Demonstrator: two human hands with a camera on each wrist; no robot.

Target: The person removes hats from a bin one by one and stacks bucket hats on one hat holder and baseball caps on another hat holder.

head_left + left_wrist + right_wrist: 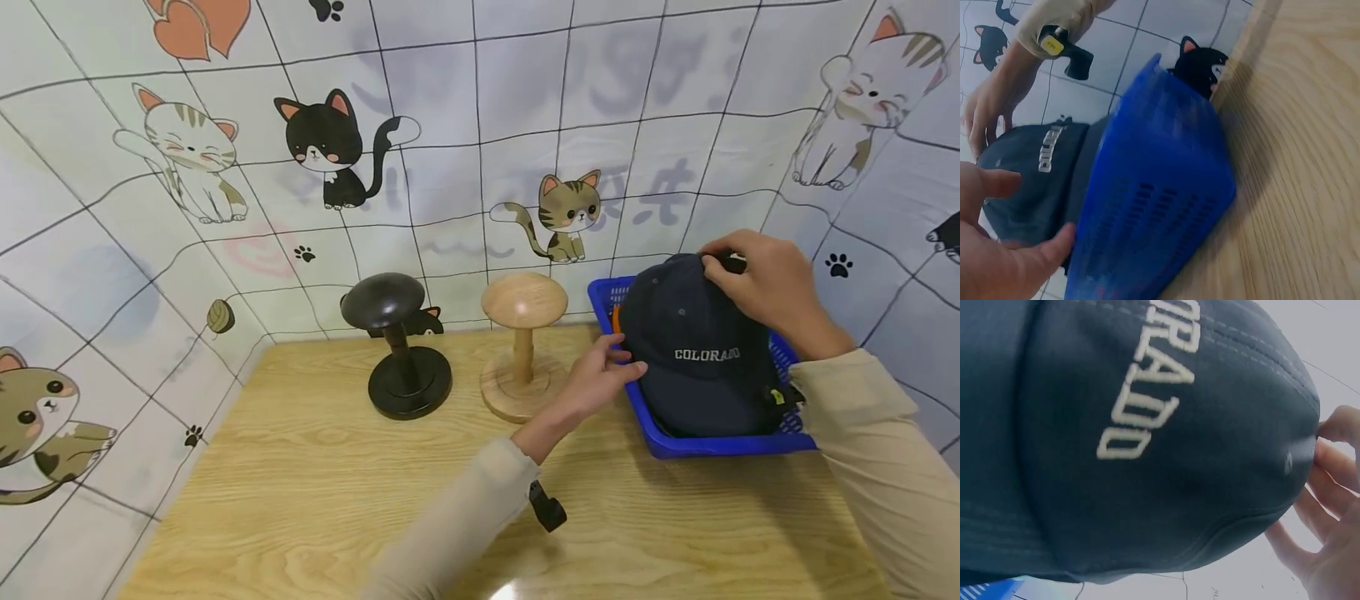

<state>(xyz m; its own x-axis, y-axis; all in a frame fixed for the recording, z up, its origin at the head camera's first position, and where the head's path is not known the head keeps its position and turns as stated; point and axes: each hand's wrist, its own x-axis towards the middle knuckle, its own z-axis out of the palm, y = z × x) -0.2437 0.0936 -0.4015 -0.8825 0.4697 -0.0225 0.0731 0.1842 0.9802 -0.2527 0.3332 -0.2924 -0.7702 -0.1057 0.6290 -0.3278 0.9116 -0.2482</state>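
A dark navy baseball cap (686, 321) lettered COLORADO sits in the blue basket (727, 447), its brim toward the near side. At the crown's top, my right hand (772, 279) pinches the fabric between thumb and fingers; the right wrist view shows those fingers (1335, 465) against the crown. My left hand (596, 379) is at the basket's left rim, fingers spread and reaching toward the cap's side. In the left wrist view its thumb and a finger extend beside the cap (1025, 181); whether they touch it, I cannot tell. Something orange (617, 319) shows behind the cap.
Left of the basket stands a light wooden hat stand (523, 302) with a domed top. Farther left is a black hat stand (384, 300) of similar shape. Both are on the wood-grain table (322, 500), against a cat-patterned cloth backdrop (442, 167).
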